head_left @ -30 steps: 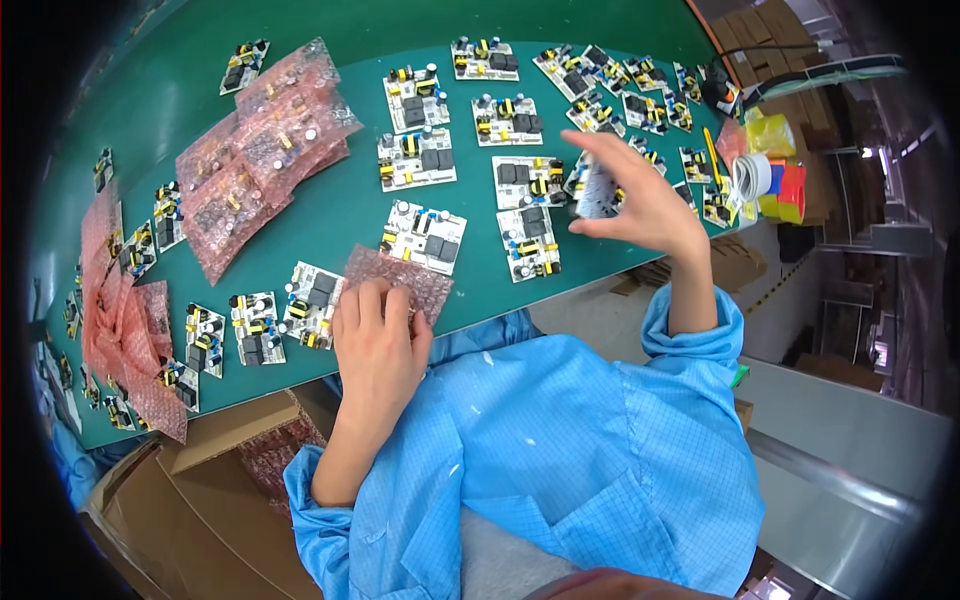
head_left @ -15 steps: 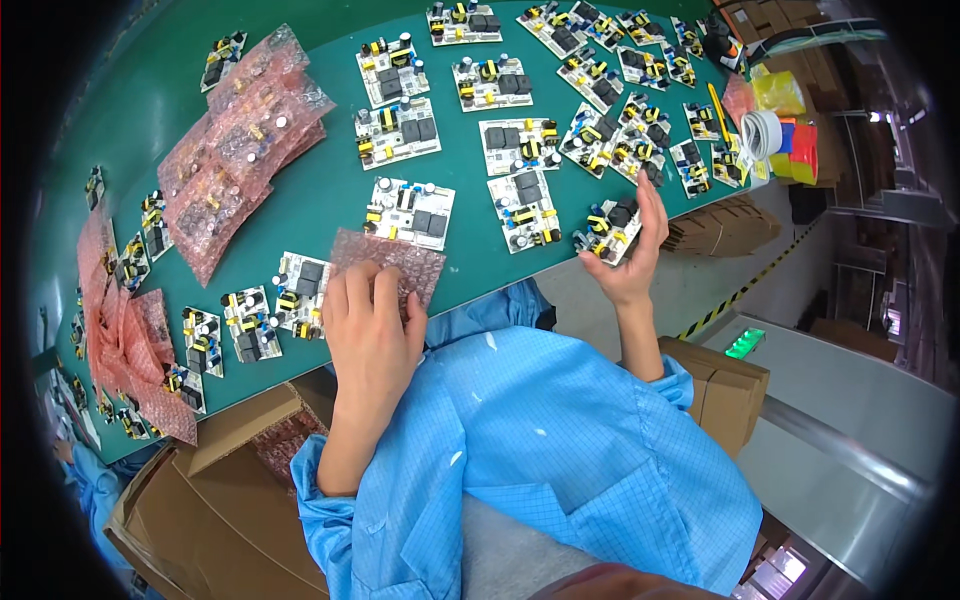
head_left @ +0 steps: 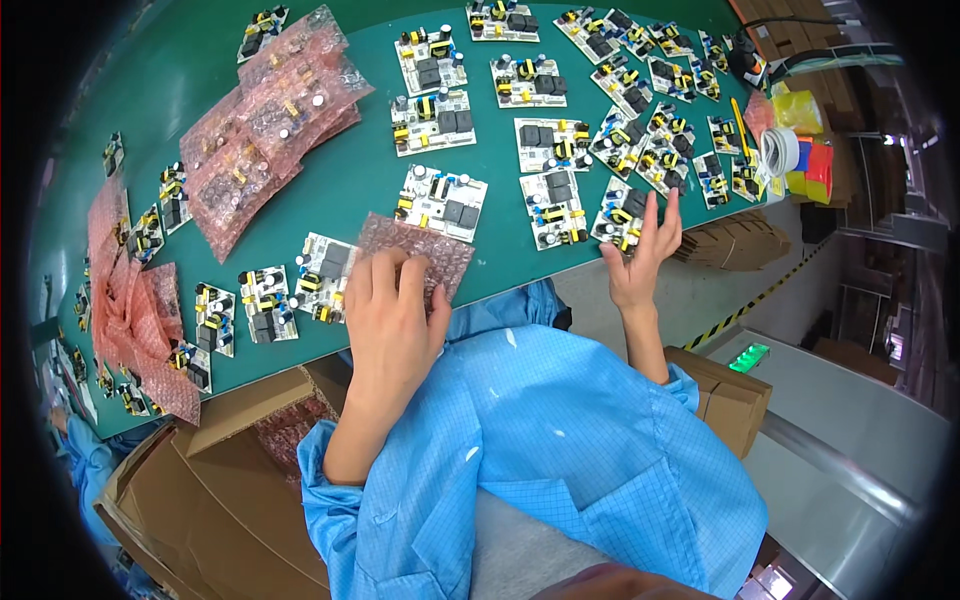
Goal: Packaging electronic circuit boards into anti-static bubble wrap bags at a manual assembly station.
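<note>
- Green, smooth work table (head_left: 345, 190) spans the view, with loose circuit boards (head_left: 432, 123) laid out across it.
- Brown open cardboard box (head_left: 200, 500) stands below the table's near edge, toward the left.
- Pink, see-through bubble-wrap bags (head_left: 270, 120) with boards inside lie piled on the left half.
- Bare left hand (head_left: 388, 305) rests palm down, fingers bent, on a flat pink bubble-wrap pouch (head_left: 440, 250); whether it pinches or merely presses, I cannot tell. The pouch should be light, soft and easily creased, best taken by an edge.
- Bare right hand (head_left: 640, 270) is part-way spread around a white rectangular circuit board (head_left: 620, 212) near the table's front edge, thumb and fingers on different sides; how firmly they touch is unclear. This board is probably light, stiff and fragile on top, so its bare edges suit a hold.
- Black blocks, yellow-wrapped parts and small cylinders crowd its white face.
</note>
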A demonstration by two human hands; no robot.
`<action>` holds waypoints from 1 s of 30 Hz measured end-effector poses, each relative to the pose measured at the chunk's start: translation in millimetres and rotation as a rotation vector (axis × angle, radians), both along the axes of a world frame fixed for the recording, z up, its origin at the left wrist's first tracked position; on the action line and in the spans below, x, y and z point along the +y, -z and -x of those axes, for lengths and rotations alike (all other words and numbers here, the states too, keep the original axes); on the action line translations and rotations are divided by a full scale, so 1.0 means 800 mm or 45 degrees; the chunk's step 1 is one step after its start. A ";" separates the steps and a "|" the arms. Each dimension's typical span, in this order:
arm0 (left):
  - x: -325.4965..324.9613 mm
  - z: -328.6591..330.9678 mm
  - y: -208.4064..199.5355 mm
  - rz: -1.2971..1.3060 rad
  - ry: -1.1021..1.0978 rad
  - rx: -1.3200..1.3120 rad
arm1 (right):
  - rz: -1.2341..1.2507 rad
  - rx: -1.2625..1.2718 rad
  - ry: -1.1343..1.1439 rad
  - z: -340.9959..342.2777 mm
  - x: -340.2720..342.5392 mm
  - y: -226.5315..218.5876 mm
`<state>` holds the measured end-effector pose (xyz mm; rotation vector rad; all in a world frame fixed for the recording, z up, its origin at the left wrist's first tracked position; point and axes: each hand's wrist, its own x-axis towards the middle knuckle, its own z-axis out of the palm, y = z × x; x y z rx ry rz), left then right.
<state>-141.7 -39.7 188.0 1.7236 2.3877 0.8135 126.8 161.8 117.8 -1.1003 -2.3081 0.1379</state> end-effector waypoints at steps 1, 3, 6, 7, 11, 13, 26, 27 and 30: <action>-0.001 0.000 0.000 -0.002 -0.015 -0.018 | 0.021 -0.007 -0.018 0.005 0.000 -0.005; 0.001 0.000 -0.002 0.000 -0.015 -0.014 | -0.013 0.017 -0.056 0.003 0.005 -0.022; 0.006 0.001 0.003 -0.036 -0.013 0.021 | -0.035 0.231 -0.101 0.011 0.022 -0.057; 0.007 -0.001 0.002 -0.037 -0.024 0.013 | 0.067 0.270 -0.228 0.020 0.035 -0.071; 0.015 -0.006 0.003 -0.010 -0.037 0.040 | 0.469 -0.077 -0.851 0.103 0.071 -0.164; 0.015 -0.006 0.000 -0.006 -0.045 0.045 | 0.473 -0.302 -1.137 0.158 0.076 -0.181; 0.035 -0.028 -0.007 0.143 -0.252 0.253 | 0.176 -0.889 -1.580 0.271 0.046 -0.159; 0.036 -0.028 -0.006 0.132 -0.236 0.217 | 0.210 -0.913 -1.538 0.269 0.047 -0.163; 0.039 -0.025 -0.008 0.134 -0.185 0.157 | 0.249 -0.882 -1.504 0.268 0.053 -0.172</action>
